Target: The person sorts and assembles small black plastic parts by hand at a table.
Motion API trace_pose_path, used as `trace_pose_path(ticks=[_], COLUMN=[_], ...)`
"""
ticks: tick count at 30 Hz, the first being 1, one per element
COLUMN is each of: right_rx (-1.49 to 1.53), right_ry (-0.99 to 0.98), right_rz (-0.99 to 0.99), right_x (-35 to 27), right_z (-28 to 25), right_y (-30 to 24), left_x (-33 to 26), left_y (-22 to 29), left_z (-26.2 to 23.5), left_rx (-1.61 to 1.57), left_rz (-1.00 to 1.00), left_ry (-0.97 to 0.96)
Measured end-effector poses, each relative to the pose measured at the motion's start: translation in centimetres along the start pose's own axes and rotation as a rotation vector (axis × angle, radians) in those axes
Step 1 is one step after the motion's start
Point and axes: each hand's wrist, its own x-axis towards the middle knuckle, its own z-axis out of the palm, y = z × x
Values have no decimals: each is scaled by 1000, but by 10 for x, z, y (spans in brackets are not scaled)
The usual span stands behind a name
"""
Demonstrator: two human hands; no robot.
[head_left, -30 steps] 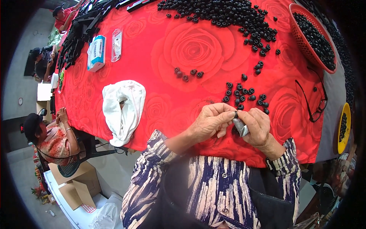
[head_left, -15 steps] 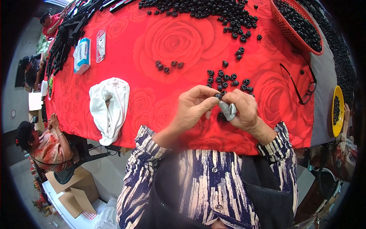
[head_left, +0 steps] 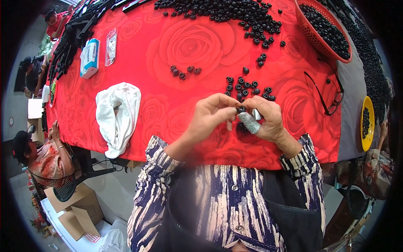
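Note:
My left hand (head_left: 210, 119) and my right hand (head_left: 270, 119) meet near the table's front edge, with a small round black part (head_left: 241, 109) pinched between their fingertips. A hole shows in the part's upward face. Grey sparkly wrapping (head_left: 250, 124) covers my right thumb, and a shiny metal piece (head_left: 256, 114) sits by that hand's index finger. Just under the hands lies another dark piece (head_left: 242, 127), partly hidden. Beyond my fingers is a loose group of the same black parts (head_left: 239, 87). A smaller cluster (head_left: 182, 76) lies farther left.
A large pile of black parts (head_left: 218, 12) spreads over the red tablecloth (head_left: 176, 98) at the back. A red basket (head_left: 303, 31) and eyeglasses (head_left: 321, 94) are right; a yellow plate (head_left: 364, 145) is far right. A white cloth (head_left: 130, 113) and tissue box (head_left: 90, 59) lie left.
The black part has turned between my fingertips, so its hole now shows. My right thumb has shifted below it, exposing more of the grey wrapping. The whole view has moved slightly.

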Motion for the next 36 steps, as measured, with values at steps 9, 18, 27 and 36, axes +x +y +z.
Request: trace_pose_path(ticks=[9,18,27,36], right_rx=[-168,-251,-266,-354], right_ry=[-24,56,96,39], right_rz=[-251,-342,-392,-434], right_x=[3,2,-4,-5], right_z=[-2,1,4,0], right_y=[-1,-6,-2,-2], left_x=[4,1,-2,-3], left_y=[2,-2,-4,-5], left_z=[-9,-4,-1,0], left_rx=[-289,-469,-530,-519], left_rz=[-395,-440,-476,-480], left_ry=[-131,-52,-73,-54])
